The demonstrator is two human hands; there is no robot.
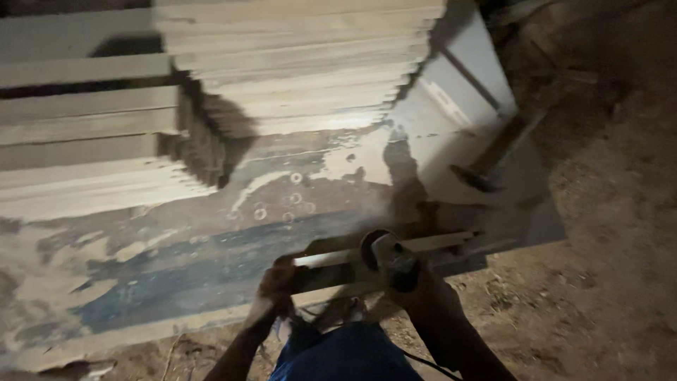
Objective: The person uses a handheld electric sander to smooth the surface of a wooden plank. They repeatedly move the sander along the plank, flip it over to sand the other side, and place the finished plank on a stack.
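We find a worn board [211, 268] with patchy blue paint serving as the work surface, laid low over a dirt floor [599, 282] in dim light. Sawn planks [296, 63] are stacked at the far side, more at far left. A hammer [493, 159] lies at right. The left hand [276, 286] grasps a wooden strip [423, 245] on the near edge. The right hand [405, 271] is clenched on a grinder [381, 250] atop the strip.
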